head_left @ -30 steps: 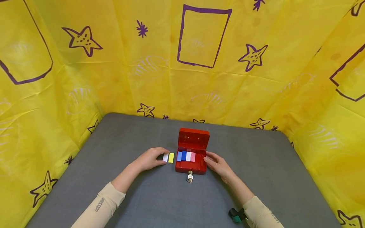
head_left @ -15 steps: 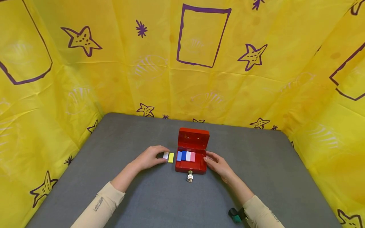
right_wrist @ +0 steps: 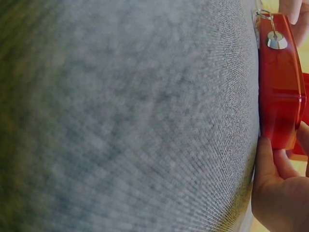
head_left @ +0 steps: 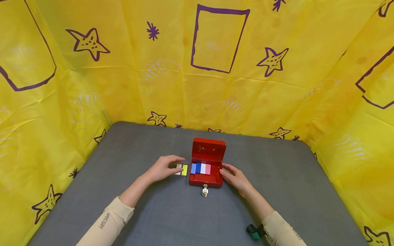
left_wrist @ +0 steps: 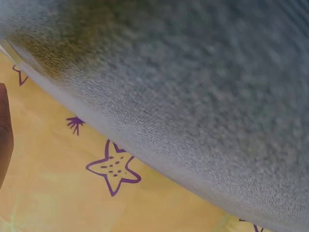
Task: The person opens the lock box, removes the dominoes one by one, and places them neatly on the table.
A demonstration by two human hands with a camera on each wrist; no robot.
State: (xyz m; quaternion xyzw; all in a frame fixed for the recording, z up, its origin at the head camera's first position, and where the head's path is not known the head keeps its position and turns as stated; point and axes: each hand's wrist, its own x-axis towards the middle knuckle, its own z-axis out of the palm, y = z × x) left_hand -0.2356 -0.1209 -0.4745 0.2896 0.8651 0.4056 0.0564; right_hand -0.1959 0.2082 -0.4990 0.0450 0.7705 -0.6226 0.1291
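Left hand (head_left: pixel 162 168) has shifted rightward, unclenched, apparently aligning for the needed pinch on the yellow rectangular block (head_left: pixel 185 170) at its thumb (right hand (head_left: pixel 235 178) grips the red metal box (head_left: pixel 214 183)).

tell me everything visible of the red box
The box is glossy red, apparently painted metal, upright on the gray table, its lid raised at the back. A silvery lock with a key shows on the front. Four blocks, light blue, dark blue, white and pink, sit inside. The right hand holds the box's right side.
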